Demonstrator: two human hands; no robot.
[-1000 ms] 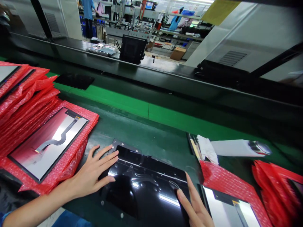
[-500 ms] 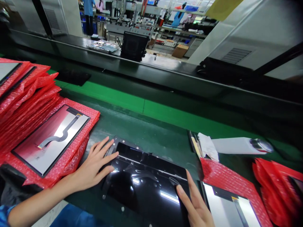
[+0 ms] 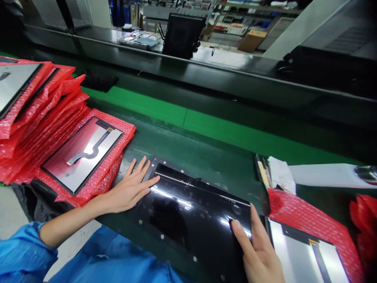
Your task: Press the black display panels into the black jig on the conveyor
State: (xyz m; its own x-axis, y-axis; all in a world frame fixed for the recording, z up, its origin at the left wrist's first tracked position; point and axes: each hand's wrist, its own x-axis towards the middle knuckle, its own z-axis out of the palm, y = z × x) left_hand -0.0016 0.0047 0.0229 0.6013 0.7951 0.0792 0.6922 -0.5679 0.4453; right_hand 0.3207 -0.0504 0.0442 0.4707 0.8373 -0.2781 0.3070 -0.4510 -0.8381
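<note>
A glossy black screen panel (image 3: 200, 212) lies in a dark flat frame (image 3: 147, 226) dotted with small round silvery spots, on the bench in front of me. My left hand (image 3: 131, 190) rests at the panel's left end, fingers stretched out and fingertips on its edge. At the right end, my right hand (image 3: 260, 245) grips the panel, with the thumb on top and a finger along the edge. Close to that hand, another display panel (image 3: 306, 251) lies back side up, partly on red bubble wrap (image 3: 315, 224).
On the left, a display with a ribbon cable (image 3: 84, 153) lies beside stacked red bubble-wrap bags (image 3: 44, 122). White tissue (image 3: 281, 173) and thin sticks (image 3: 263, 173) lie to the right. A dark ledge (image 3: 188, 70) carrying a black monitor (image 3: 184, 35) runs across the back.
My view has tilted down, showing more of the blue clothing and less of the room behind. Both hands keep nearly the same places on the panel. Reflections across its surface have shifted.
</note>
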